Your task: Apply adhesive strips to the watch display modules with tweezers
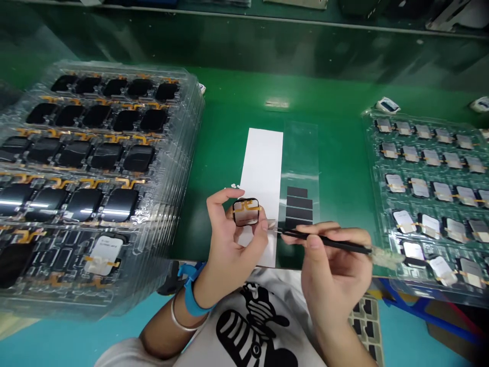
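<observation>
Between the fingers and thumb of my left hand [237, 229] is a small square display module [246, 218] with rounded corners. Its silvery back faces up, with an orange flex cable across it. My right hand [336, 260] grips black tweezers [328, 241], whose tips point left toward the module. A small pale piece [271, 224] shows by the tweezer tips and my left thumb; I cannot tell which of them holds it. Under the hands lies a white paper strip [263, 158]. Beside it, a clear film sheet [301, 153] carries several black rectangular stickers [299, 203].
A tall stack of clear trays [179, 153] with dark display modules stands at the left. On the right, another clear tray [376, 168] holds modules with silvery backs up. Small white scraps [234, 186] lie on the green mat [225, 112]. A wall or ledge [244, 46] runs along the back.
</observation>
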Motion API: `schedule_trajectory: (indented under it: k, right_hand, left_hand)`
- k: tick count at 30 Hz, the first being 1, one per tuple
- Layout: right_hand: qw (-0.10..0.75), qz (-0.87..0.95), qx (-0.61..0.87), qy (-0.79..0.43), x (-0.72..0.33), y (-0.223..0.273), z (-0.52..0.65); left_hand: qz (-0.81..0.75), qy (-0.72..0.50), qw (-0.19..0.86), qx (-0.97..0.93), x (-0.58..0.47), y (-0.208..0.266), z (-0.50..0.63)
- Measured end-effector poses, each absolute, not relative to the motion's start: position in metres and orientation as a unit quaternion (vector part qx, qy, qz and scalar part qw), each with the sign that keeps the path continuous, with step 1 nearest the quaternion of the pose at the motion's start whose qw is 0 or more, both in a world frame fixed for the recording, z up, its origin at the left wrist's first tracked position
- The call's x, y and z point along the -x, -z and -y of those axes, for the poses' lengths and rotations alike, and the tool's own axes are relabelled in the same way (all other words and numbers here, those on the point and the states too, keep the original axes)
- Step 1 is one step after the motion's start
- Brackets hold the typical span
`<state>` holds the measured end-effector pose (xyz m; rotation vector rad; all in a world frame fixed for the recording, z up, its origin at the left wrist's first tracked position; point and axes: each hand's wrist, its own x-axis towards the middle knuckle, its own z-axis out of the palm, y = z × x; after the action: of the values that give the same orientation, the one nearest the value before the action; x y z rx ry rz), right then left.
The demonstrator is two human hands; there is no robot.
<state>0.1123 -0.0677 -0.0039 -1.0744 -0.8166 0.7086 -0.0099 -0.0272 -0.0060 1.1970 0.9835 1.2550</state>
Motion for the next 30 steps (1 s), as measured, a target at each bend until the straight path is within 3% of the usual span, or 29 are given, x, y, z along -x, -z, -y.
schedule_trajectory:
  k: [8,19,24,30]
  right_hand:
    - [0.662,0.391,0.511,-0.384,-0.139,-0.006,0.060]
    - [0.654,0.372,0.532,-0.389,-0.142,-0.001,0.061]
    - [0.711,0.343,0.504,-0.351,-0.141,0.003,0.051]
    - [0.768,0.333,0.455,-0.303,-0.123,-0.003,0.040]
  left_hand:
    - [-0.392,-0.462,0.547,-0.577,0.014,0.007,0.024]
    - [-0.387,-0.457,0.586,-0.546,0.015,0.004,0.023]
    - [-0.365,-0.438,0.657,-0.493,0.016,0.002,0.020]
    - [-0.371,-0.444,0.649,-0.494,0.013,0.005,0.019]
